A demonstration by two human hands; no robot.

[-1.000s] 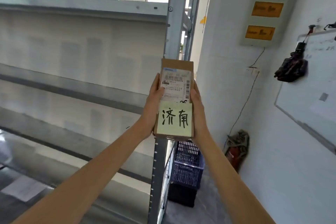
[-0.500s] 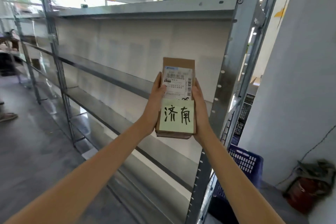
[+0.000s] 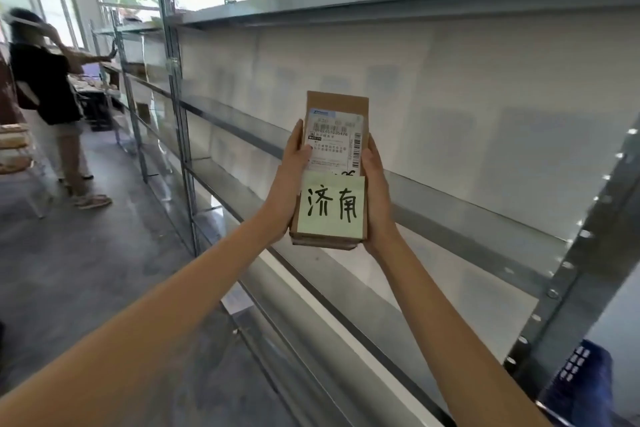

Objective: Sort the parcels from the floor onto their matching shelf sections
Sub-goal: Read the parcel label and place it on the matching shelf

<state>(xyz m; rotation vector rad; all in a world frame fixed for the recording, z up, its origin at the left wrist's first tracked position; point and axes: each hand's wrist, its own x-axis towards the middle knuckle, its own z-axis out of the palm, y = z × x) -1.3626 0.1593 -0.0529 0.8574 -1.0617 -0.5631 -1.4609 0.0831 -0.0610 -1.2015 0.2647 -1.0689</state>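
From the head camera, we hold one brown parcel (image 3: 334, 170) upright before us at chest height, our left hand (image 3: 290, 184) wrapped round its left edge with the thumb over the shipping label (image 3: 335, 146), and our right hand (image 3: 375, 191) clasping its right edge. A pale green note (image 3: 331, 206) with two handwritten characters covers its lower half. The parcel is off the floor and touches no shelf; it hangs in front of the metal shelving (image 3: 467, 218), whose tiers run bare along this bay.

Our grip is as it was a second ago, but our view has swung left: the white wall and board have gone, the blue crate (image 3: 575, 385) has slid to the bottom right corner, and another person (image 3: 48, 94) at a farther rack now shows on the left. We judge that we are scanning the shelving for the section matching the note, with placement not yet begun.
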